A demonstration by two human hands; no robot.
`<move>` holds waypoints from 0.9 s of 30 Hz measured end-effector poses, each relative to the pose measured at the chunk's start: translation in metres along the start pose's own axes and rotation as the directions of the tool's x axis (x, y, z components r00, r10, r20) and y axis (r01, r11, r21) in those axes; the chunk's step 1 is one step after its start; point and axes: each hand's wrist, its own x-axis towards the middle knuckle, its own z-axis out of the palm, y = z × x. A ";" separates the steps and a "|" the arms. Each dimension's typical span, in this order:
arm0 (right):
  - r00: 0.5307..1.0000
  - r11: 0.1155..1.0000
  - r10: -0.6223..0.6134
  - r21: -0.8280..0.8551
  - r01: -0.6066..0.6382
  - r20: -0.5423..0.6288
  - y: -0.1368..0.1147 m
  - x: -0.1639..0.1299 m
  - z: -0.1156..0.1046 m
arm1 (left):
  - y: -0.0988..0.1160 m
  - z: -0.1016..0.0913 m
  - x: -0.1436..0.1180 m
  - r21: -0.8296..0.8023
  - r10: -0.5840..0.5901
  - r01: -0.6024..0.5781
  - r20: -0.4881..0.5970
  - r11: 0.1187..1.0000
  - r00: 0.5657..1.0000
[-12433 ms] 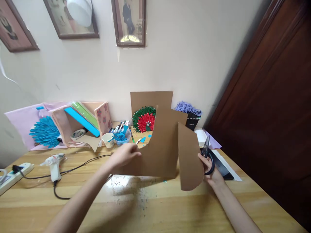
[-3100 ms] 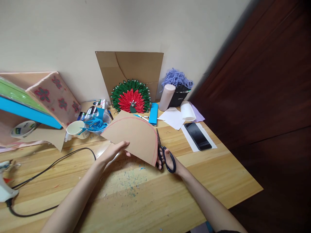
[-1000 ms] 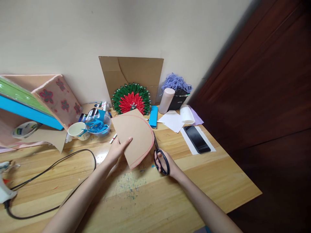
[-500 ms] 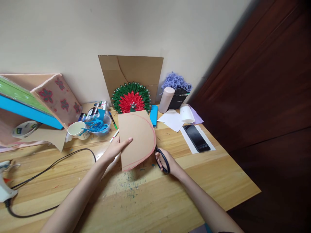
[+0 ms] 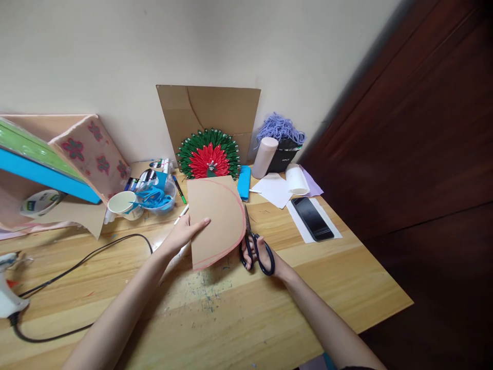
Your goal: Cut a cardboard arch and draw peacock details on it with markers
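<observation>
Left hand: your left hand (image 5: 184,232) holds the cardboard piece (image 5: 215,220) by its straight left edge, fingers laid flat across the face and thumb hidden behind; the grip is pinching the card.
Right hand: your right hand (image 5: 262,252) has its fingers through the loops of the black scissors (image 5: 252,241); the grip is closed on the handles.
Scissors: the blades point away from you and sit against the curved right edge of the card; I cannot tell how wide they are parted.
Cardboard piece: half-round, with a red line following the curve, held tilted just above the tabletop (image 5: 231,313), between your two hands.
Behind: a red and green fan ornament (image 5: 208,155) leans against a cardboard sheet (image 5: 215,110) at the wall.
Right side: a phone (image 5: 311,218) lies on white paper, well apart from your hands.
</observation>
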 end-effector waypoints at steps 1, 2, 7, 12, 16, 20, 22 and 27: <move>1.000 1.000 -0.002 -0.002 0.002 -0.022 0.001 0.000 0.001 | -0.001 0.001 0.000 -0.004 0.002 -0.002 -0.001 1.000 1.000; 0.999 1.000 -0.003 0.001 0.003 -0.041 0.003 0.001 0.002 | -0.001 0.002 0.000 -0.010 0.003 -0.003 -0.004 1.000 1.000; 0.992 0.997 0.049 0.062 -0.042 -0.114 0.015 0.007 0.005 | -0.001 0.005 -0.001 -0.030 0.006 -0.006 -0.001 1.000 1.000; 0.990 0.997 0.074 0.044 -0.069 -0.119 0.015 0.008 0.000 | -0.001 -0.001 0.001 -0.002 0.001 -0.001 0.014 1.000 1.000; 0.998 0.999 0.048 0.003 -0.048 -0.049 0.005 0.004 -0.003 | 0.000 -0.009 0.000 0.012 -0.023 0.023 0.050 1.000 0.998; 1.000 1.000 0.014 0.026 -0.013 -0.014 0.003 0.003 0.001 | 0.001 -0.012 -0.002 0.031 -0.025 0.022 0.099 0.999 0.995; 0.999 0.998 0.022 0.051 -0.020 -0.040 0.008 0.005 0.002 | 0.001 -0.012 -0.003 0.040 -0.020 0.016 0.110 0.999 0.994; 0.993 0.999 0.040 0.001 -0.040 -0.110 0.018 0.006 0.002 | 0.004 -0.012 -0.004 0.042 -0.061 0.056 0.139 0.998 0.988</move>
